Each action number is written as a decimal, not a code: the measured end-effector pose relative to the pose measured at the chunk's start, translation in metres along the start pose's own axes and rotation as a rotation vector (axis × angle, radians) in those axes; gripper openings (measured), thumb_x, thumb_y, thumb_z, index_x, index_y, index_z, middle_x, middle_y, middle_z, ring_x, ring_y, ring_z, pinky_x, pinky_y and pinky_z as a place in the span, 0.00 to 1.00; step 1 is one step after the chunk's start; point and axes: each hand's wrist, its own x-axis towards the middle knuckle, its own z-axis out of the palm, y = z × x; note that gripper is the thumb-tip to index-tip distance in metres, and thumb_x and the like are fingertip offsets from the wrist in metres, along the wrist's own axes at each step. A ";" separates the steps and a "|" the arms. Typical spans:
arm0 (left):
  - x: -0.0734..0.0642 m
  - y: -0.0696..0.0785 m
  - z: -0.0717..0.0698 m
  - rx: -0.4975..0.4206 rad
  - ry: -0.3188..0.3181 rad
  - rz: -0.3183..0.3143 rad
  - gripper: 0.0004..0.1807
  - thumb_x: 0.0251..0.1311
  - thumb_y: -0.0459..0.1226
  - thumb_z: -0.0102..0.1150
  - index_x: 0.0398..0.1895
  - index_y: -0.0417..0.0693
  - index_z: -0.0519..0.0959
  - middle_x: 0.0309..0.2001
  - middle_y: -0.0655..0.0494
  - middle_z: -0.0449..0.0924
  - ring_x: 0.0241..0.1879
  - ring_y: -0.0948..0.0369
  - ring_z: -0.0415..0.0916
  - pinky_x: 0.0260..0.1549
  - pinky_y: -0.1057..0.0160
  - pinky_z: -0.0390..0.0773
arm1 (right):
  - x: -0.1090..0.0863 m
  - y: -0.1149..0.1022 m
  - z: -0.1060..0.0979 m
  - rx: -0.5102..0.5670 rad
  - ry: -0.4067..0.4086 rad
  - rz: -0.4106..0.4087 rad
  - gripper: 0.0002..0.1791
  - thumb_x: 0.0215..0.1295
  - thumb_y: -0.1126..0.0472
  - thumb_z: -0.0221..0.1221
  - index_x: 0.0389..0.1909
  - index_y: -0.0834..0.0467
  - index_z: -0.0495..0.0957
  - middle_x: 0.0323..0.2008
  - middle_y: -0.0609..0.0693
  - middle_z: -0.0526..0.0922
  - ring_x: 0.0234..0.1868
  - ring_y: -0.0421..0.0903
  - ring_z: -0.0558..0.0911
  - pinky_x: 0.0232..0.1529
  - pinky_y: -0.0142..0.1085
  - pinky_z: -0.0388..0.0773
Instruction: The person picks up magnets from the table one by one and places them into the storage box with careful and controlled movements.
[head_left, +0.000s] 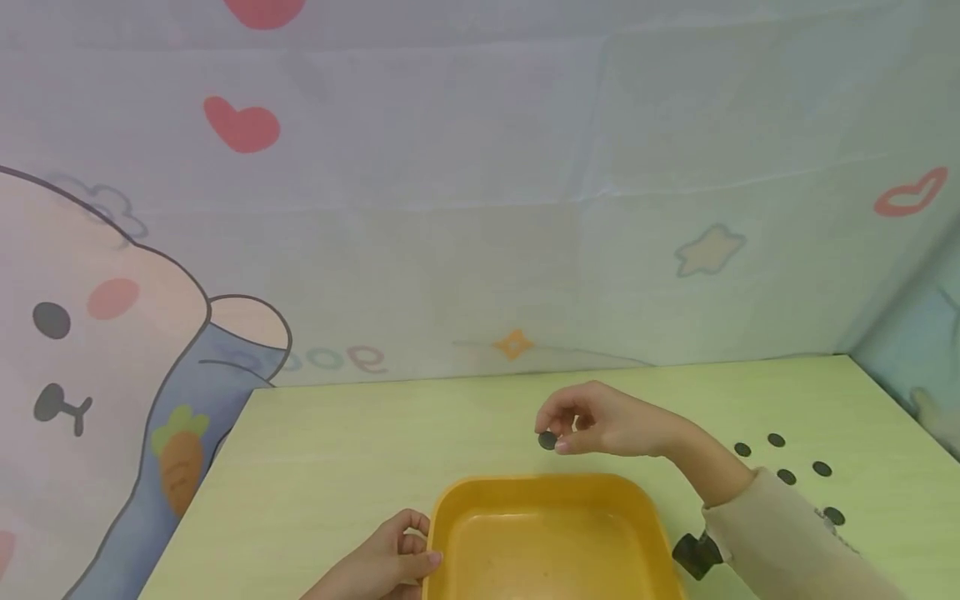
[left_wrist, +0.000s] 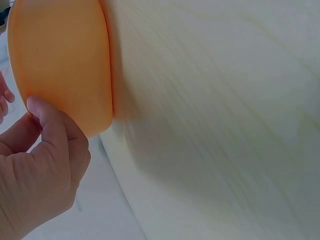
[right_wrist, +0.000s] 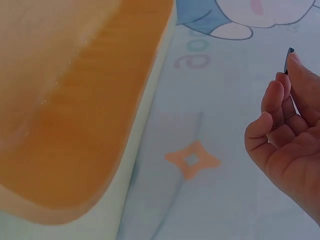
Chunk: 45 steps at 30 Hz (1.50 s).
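My right hand [head_left: 603, 423] pinches a black Go stone [head_left: 547, 440] between thumb and fingertips, above the table just beyond the far rim of a yellow tray [head_left: 547, 482]. In the right wrist view this stone [right_wrist: 288, 61] shows edge-on, thin and dark, at the fingertips of the right hand [right_wrist: 290, 130]. My left hand [head_left: 386, 560] grips the tray's left rim, thumb on top. The left wrist view shows the left hand [left_wrist: 47, 150] pinching the edge of the tray [left_wrist: 70, 60], whose outer wall faces the camera. What shows of the tray's inside is bare.
Several more black stones [head_left: 786, 477] lie scattered on the pale table [head_left: 360, 450], right of the tray. A black device [head_left: 697, 554] sits at the right wrist, by the sleeve [head_left: 780, 533]. A printed cloth [head_left: 480, 208] hangs behind the table.
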 end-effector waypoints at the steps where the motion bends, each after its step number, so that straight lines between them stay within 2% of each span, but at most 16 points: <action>1: 0.000 0.000 0.000 0.003 0.000 0.001 0.16 0.62 0.32 0.55 0.46 0.39 0.60 0.28 0.55 0.68 0.21 0.64 0.63 0.24 0.71 0.67 | 0.002 0.000 0.002 -0.003 -0.004 -0.004 0.08 0.61 0.66 0.59 0.42 0.59 0.77 0.33 0.48 0.76 0.34 0.45 0.73 0.34 0.32 0.73; 8: 0.001 0.002 0.001 0.003 -0.002 0.002 0.16 0.62 0.31 0.55 0.46 0.39 0.59 0.28 0.55 0.67 0.20 0.65 0.62 0.23 0.71 0.66 | 0.016 0.002 0.016 0.006 -0.051 -0.024 0.08 0.60 0.67 0.60 0.41 0.58 0.77 0.32 0.46 0.77 0.33 0.41 0.73 0.33 0.30 0.70; 20: 0.000 0.002 0.000 0.004 0.010 -0.020 0.16 0.63 0.32 0.54 0.45 0.39 0.59 0.28 0.55 0.66 0.19 0.64 0.60 0.23 0.70 0.66 | 0.035 0.001 0.038 0.007 -0.109 -0.010 0.08 0.59 0.67 0.61 0.39 0.57 0.79 0.30 0.42 0.76 0.32 0.37 0.72 0.33 0.30 0.72; 26: 0.000 0.003 0.002 0.010 0.006 -0.013 0.16 0.63 0.32 0.54 0.46 0.38 0.59 0.29 0.54 0.68 0.21 0.64 0.64 0.24 0.70 0.69 | 0.042 0.002 0.048 0.020 -0.138 -0.030 0.08 0.58 0.68 0.62 0.38 0.58 0.79 0.29 0.42 0.76 0.31 0.35 0.73 0.32 0.29 0.71; 32: -0.001 0.004 0.001 0.021 0.007 -0.007 0.18 0.63 0.33 0.55 0.48 0.38 0.58 0.30 0.54 0.68 0.23 0.64 0.65 0.25 0.70 0.69 | 0.048 0.001 0.055 -0.013 -0.168 -0.055 0.08 0.58 0.68 0.62 0.39 0.58 0.78 0.29 0.40 0.75 0.31 0.34 0.72 0.34 0.29 0.72; 39: -0.001 0.004 0.000 0.026 0.005 -0.002 0.16 0.63 0.31 0.54 0.46 0.39 0.58 0.28 0.56 0.65 0.21 0.64 0.61 0.22 0.71 0.65 | 0.052 0.002 0.063 -0.024 -0.186 -0.055 0.09 0.58 0.68 0.62 0.39 0.62 0.77 0.30 0.45 0.77 0.31 0.33 0.72 0.37 0.29 0.74; 45: -0.002 0.002 -0.001 0.047 0.012 -0.012 0.16 0.63 0.32 0.55 0.45 0.39 0.59 0.28 0.55 0.66 0.21 0.64 0.62 0.23 0.70 0.66 | 0.052 0.004 0.065 -0.064 -0.181 -0.031 0.10 0.58 0.69 0.62 0.41 0.63 0.77 0.32 0.51 0.78 0.32 0.33 0.72 0.37 0.28 0.74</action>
